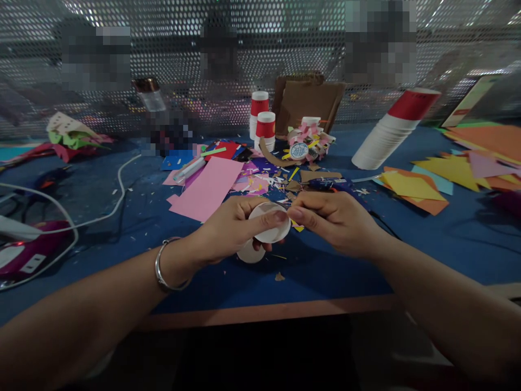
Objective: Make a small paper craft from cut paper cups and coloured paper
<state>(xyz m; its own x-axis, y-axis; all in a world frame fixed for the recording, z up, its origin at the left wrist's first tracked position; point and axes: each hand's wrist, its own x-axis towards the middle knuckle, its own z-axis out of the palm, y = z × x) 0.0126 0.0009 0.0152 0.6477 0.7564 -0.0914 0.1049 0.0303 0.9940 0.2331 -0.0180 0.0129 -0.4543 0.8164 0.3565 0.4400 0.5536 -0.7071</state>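
A round white paper disc (272, 234), which looks like the base of a paper cup, is held up over the table's front part. My left hand (228, 225) grips it, thumb across its face and fingers behind. At its right edge, the thumb and forefinger of my right hand (336, 221) are pinched together on the rim; anything smaller between them is hidden. Just below my left fingers lies a second pale disc (251, 254), partly covered by the hand. Small paper scraps (279, 277) lie in front.
Pink paper (207, 187), scraps and a glue gun (325, 183) lie beyond my hands. Paper cups (265, 127) and a decorated paper piece (311, 142) stand behind. A leaning cup stack (391, 130) and coloured sheets (415, 187) are right; a power strip (35, 250) and cable are left.
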